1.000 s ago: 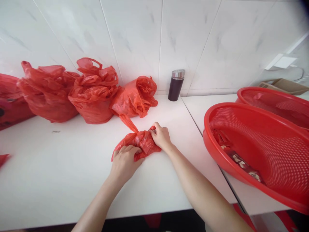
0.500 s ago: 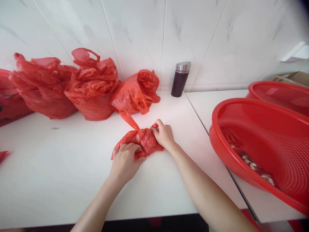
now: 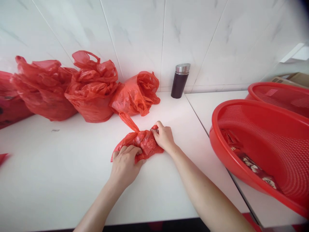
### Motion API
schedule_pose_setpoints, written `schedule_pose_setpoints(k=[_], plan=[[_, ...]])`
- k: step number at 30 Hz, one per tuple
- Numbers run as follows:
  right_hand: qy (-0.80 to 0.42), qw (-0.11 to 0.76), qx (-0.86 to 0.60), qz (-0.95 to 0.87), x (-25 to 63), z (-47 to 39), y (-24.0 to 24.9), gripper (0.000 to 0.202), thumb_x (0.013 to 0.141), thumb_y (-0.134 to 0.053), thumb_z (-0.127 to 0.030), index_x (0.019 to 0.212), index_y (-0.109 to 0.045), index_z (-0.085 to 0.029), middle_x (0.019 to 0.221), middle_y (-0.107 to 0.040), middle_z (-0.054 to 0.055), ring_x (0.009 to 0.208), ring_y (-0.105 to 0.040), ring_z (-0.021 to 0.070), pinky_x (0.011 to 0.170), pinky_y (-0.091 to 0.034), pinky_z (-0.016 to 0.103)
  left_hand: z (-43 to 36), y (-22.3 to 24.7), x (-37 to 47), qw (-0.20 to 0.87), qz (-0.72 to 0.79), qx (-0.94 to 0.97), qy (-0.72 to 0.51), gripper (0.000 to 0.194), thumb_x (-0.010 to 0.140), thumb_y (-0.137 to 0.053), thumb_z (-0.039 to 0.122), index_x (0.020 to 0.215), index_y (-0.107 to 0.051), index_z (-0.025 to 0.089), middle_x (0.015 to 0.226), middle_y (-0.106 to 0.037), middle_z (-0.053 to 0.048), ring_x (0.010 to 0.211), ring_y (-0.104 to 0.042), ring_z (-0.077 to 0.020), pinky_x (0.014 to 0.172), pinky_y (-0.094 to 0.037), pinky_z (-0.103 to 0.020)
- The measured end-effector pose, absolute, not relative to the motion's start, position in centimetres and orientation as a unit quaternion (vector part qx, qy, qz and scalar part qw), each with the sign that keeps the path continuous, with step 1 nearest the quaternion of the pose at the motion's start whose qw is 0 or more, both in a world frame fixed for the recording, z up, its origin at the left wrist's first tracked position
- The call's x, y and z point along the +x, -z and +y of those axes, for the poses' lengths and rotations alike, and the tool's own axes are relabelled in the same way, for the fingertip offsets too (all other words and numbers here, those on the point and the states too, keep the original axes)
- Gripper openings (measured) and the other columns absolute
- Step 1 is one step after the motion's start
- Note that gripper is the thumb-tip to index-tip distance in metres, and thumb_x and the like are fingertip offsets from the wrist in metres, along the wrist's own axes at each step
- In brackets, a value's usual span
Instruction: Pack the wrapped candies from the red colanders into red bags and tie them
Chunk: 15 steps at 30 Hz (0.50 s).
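Note:
A crumpled red plastic bag (image 3: 147, 141) lies on the white table in front of me, one strap-like handle sticking up from it toward the back. My left hand (image 3: 126, 164) is on its near left side, fingers curled into the plastic. At the bag's right end my right hand (image 3: 163, 136) pinches a bunched bit of it between thumb and fingers. What the bag holds, if anything, I cannot make out.
Along the tiled wall stand several filled red plastic bags (image 3: 93, 100). A dark flask (image 3: 180, 83) with a metal lid is right of them. On the right, a red perforated basket (image 3: 243, 103) holds dark printed packets (image 3: 252, 166); another basket (image 3: 277, 85) sits behind.
Both hands keep their grip on the bag, almost unmoved. The whole view has shifted very slightly.

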State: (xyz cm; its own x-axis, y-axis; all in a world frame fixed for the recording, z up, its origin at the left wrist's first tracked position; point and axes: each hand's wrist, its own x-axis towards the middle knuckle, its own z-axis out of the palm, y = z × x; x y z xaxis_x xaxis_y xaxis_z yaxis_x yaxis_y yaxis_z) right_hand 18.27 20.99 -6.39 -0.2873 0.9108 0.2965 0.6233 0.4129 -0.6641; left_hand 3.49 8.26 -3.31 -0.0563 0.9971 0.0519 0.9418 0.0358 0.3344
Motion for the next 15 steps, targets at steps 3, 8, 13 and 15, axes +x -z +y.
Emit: schedule_pose_setpoints(k=[3, 8, 13, 15], plan=[[-0.22, 0.341, -0.492, -0.771, 18.2, 21.1, 6.5, 0.011, 0.086, -0.055, -0.022, 0.082, -0.045, -0.024, 0.071, -0.067, -0.004, 0.061, -0.061, 0.0157, 0.075, -0.041, 0.028, 8.2, 3.3, 3.4, 0.101, 0.713, 0.679, -0.139, 0.016, 0.077, -0.063, 0.031, 0.092, -0.066, 0.025, 0.101, -0.071, -0.003, 0.098, -0.06, -0.0297, 0.084, -0.041, -0.048], [-0.224, 0.387, -0.48, -0.755, 18.3, 21.0, 6.0, 0.008, 0.09, -0.052, -0.028, 0.085, -0.046, -0.025, 0.072, -0.067, -0.004, 0.059, -0.06, 0.0156, 0.068, -0.043, 0.027, 7.2, 3.1, 3.5, 0.105, 0.706, 0.687, -0.141, 0.026, 0.08, -0.064, 0.036, 0.103, -0.069, 0.028, 0.109, -0.071, -0.003, 0.103, -0.06, -0.0324, 0.087, -0.041, -0.053], [-0.218, 0.481, -0.425, -0.735, 18.2, 20.0, 4.7, 0.011, 0.093, -0.048, -0.034, 0.088, -0.048, -0.024, 0.085, -0.069, 0.0, 0.073, -0.062, 0.016, 0.078, -0.045, 0.029, 6.8, 0.6, 2.9, 0.141, 0.708, 0.642, -0.26, 0.025, 0.086, -0.053, 0.047, 0.09, -0.07, 0.029, 0.09, -0.073, -0.002, 0.085, -0.066, -0.0248, 0.076, -0.05, -0.039], [-0.218, 0.495, -0.415, -0.731, 18.1, 19.3, 4.3, 0.013, 0.094, -0.048, -0.036, 0.089, -0.049, -0.024, 0.087, -0.068, 0.001, 0.078, -0.061, 0.0173, 0.079, -0.046, 0.03, 7.7, -0.2, 2.1, 0.116, 0.747, 0.573, -0.318, 0.031, 0.085, -0.051, 0.054, 0.084, -0.066, 0.026, 0.088, -0.071, -0.004, 0.08, -0.065, -0.0237, 0.072, -0.051, -0.037]])
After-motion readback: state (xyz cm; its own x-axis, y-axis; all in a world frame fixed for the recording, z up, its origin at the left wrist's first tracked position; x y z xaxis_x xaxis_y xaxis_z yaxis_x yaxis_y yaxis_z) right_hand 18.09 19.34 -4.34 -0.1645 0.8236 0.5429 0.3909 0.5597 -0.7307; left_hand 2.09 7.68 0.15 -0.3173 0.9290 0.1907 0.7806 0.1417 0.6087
